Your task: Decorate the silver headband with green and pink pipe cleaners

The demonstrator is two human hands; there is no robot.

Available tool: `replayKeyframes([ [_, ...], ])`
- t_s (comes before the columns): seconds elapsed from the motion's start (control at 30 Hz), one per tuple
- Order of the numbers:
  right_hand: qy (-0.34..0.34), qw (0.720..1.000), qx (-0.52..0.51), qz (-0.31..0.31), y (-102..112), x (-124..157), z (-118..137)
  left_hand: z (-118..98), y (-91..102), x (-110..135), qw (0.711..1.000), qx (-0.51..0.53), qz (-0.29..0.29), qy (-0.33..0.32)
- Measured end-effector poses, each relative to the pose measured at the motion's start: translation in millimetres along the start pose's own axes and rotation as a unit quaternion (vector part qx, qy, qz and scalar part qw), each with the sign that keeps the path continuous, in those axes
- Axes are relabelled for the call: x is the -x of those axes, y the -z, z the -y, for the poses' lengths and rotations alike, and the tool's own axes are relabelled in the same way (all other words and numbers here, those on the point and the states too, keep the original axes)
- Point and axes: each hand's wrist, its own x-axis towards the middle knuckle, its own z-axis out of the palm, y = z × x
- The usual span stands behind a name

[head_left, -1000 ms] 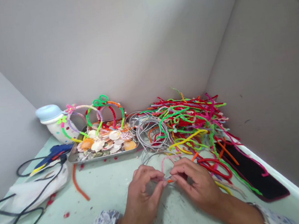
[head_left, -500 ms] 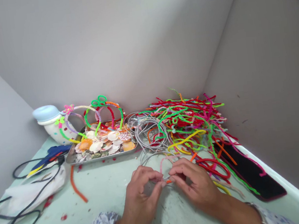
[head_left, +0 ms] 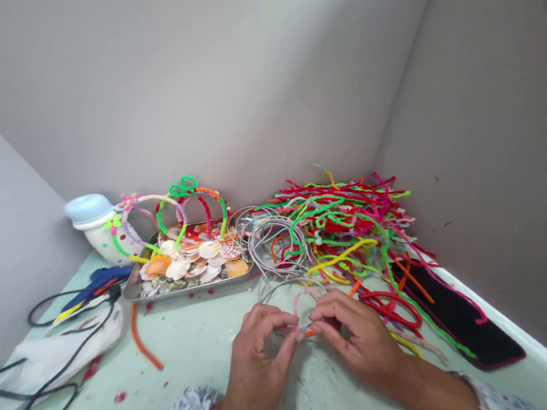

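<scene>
My left hand [head_left: 260, 354] and my right hand [head_left: 359, 338] meet at the middle of the pale green table [head_left: 191, 343], fingertips pinched together. Between them they grip a thin grey wire headband [head_left: 284, 284] with a pink pipe cleaner [head_left: 297, 301] and a small orange piece at the pinch. The band's loop arches away from my fingers toward the back. Behind my right hand lies a big heap of coloured pipe cleaners [head_left: 347, 229].
A metal tray of seashells [head_left: 190, 263] with decorated headbands [head_left: 173, 208] stands at back left, beside a white jar with a blue lid [head_left: 92, 222]. A blue glue gun [head_left: 93, 286], black cables, white plastic bag [head_left: 51, 352], loose orange pipe cleaner [head_left: 143, 340], bare wire bands [head_left: 273, 242], black phone [head_left: 462, 314].
None of the objects have moved; both hands stay pinched at the same spot, with only slight finger and camera shifts.
</scene>
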Motion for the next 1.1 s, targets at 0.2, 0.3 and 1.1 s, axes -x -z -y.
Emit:
replayKeyframes([
  [0.2,0.002,1.000,-0.004,0.001,0.0,-0.8,1.3,1.9,-0.8,0.0,1.000,-0.001,0.001,0.006],
  [0.3,0.002,1.000,-0.003,0.000,0.0,-0.8,1.2,2.7,-1.1,-0.1,1.000,0.003,0.003,0.009],
  [1.1,0.032,0.999,0.025,0.006,-0.2,1.8,-3.7,5.0,-0.8,1.7,0.994,0.055,0.064,0.071],
])
